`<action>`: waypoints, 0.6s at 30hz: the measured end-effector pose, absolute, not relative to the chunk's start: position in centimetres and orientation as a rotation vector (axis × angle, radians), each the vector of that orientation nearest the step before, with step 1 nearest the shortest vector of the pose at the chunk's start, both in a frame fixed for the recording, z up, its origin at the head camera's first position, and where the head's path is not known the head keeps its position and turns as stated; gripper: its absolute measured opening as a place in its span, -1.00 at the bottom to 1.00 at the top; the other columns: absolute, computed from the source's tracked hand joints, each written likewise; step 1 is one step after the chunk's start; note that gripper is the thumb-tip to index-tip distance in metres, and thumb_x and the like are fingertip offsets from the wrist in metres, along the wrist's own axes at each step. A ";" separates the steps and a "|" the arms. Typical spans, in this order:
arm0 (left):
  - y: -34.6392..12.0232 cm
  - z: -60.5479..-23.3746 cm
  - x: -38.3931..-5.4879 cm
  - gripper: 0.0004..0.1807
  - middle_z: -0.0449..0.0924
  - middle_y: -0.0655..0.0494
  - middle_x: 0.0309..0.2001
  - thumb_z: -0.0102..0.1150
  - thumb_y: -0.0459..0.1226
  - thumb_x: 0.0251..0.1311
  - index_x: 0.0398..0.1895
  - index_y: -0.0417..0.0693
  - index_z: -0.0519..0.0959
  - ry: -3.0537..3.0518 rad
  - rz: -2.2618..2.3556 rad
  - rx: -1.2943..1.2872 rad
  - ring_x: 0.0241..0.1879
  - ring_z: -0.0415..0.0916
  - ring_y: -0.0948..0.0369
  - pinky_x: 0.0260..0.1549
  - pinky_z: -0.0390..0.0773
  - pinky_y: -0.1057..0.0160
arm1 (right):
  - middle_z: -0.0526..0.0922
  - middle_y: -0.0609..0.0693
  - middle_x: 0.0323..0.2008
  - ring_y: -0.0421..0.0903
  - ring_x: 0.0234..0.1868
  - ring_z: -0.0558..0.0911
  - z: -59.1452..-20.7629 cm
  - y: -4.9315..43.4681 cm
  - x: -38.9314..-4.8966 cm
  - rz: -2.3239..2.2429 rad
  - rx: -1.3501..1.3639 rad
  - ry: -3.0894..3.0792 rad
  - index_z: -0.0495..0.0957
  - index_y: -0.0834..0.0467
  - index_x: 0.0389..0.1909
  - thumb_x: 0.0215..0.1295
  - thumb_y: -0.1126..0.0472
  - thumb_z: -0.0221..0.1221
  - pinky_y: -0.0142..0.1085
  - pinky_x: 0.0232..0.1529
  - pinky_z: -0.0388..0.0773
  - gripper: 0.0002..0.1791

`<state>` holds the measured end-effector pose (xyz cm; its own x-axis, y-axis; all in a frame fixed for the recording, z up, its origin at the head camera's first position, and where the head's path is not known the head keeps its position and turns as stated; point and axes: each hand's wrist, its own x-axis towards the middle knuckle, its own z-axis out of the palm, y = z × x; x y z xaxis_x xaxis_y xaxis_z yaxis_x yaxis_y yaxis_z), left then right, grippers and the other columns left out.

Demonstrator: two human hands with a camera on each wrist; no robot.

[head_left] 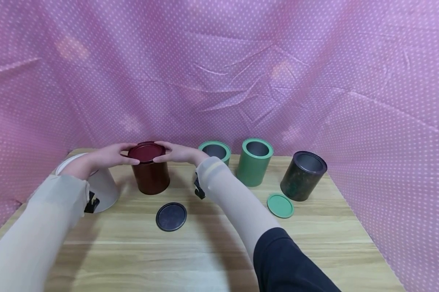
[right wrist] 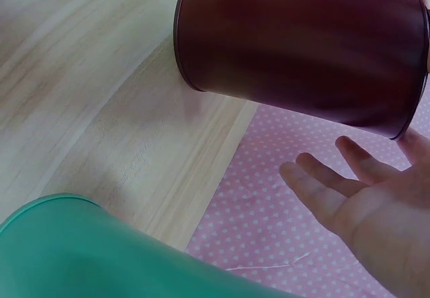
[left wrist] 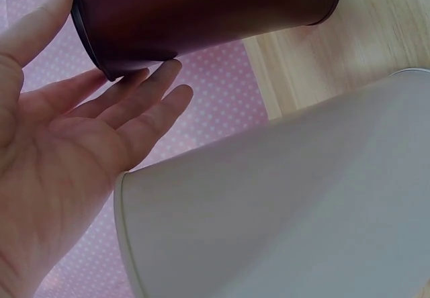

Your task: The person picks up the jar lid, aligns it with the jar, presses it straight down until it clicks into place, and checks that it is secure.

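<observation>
A dark red can (head_left: 151,178) stands at the back left of the table, a red lid (head_left: 146,152) across its top. My left hand (head_left: 111,156) reaches over a white can (head_left: 104,188) to the red can's left side, thumb and index finger at the rim. From the other side my right hand (head_left: 179,154) comes to the same rim with spread fingers. In the left wrist view, the left hand's other fingers (left wrist: 151,93) extend loosely beside the can. The right wrist view likewise shows relaxed fingers (right wrist: 322,184) beside its wall.
Two green cans (head_left: 255,164) (head_left: 224,152) stand at the back, the left one partly behind the right forearm. A dark open can (head_left: 303,176) is at the right. A black lid (head_left: 171,216) and a green lid (head_left: 280,205) lie flat on the wooden table (head_left: 150,259). Pink dotted cloth (head_left: 219,73) hangs behind.
</observation>
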<state>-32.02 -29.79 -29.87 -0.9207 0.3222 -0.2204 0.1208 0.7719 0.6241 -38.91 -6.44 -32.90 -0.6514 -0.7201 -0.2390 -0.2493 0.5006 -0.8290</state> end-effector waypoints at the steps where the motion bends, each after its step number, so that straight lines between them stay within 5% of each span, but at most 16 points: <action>1: -29.8 -29.9 -31.9 -0.13 0.11 -0.43 0.39 0.16 -0.05 0.29 0.45 -0.39 0.02 2.649 0.901 0.337 0.38 0.04 -0.32 0.28 0.10 -0.36 | 0.19 -0.08 0.46 -0.09 0.49 0.14 -32.9 -6.4 -38.8 -1.072 -0.788 2.168 0.00 -0.17 0.52 0.29 -0.09 0.20 -0.15 0.46 0.12 -0.16; 18: -29.5 -29.9 -30.5 -0.07 -0.01 -0.42 0.44 0.03 0.03 0.35 0.51 -0.30 -0.16 2.594 0.864 0.320 0.35 0.11 -0.36 0.23 0.31 -0.28 | 0.07 -0.14 0.51 -0.13 0.50 0.09 -33.3 -6.4 -38.0 -1.084 -0.792 2.158 -0.04 -0.25 0.52 0.31 -0.10 0.16 -0.13 0.44 0.17 -0.16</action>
<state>-30.51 -29.49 -29.89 -0.8994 0.3299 -0.2867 0.0922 0.7844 0.6134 -37.97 -6.43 -33.35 -0.6481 -0.7237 -0.2371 -0.2418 0.4908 -0.8371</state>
